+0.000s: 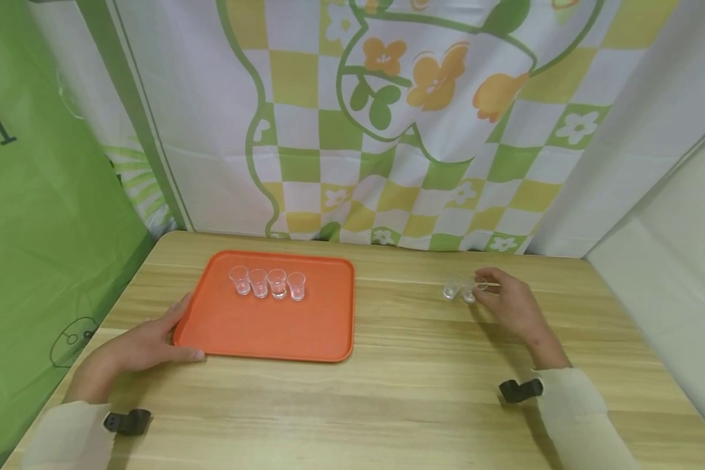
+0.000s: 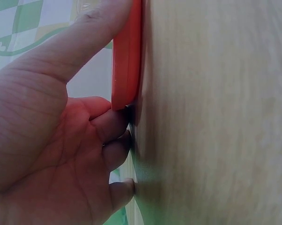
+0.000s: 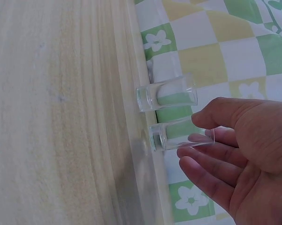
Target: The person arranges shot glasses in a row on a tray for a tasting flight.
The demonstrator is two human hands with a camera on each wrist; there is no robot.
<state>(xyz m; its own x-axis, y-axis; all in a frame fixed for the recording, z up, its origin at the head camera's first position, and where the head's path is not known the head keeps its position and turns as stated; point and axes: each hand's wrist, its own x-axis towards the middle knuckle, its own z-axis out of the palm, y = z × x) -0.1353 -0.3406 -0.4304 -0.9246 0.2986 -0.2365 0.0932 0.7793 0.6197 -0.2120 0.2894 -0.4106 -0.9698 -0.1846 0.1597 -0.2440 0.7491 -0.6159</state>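
Observation:
My left hand grips the near left corner of an orange tray, its thumb along the front edge and its fingers at the left side. In the left wrist view the tray's rim lies between thumb and fingers, low on the wood. At the right, my right hand pinches a clear shot glass near its rim, the thumb on one side and fingers on the other. A second clear shot glass stands upright right beside it, to its left in the head view.
Several clear shot glasses stand in a row toward the back of the tray. Behind the wooden table hangs a patterned curtain. Green cloth borders the left side, a whitish sheet the right.

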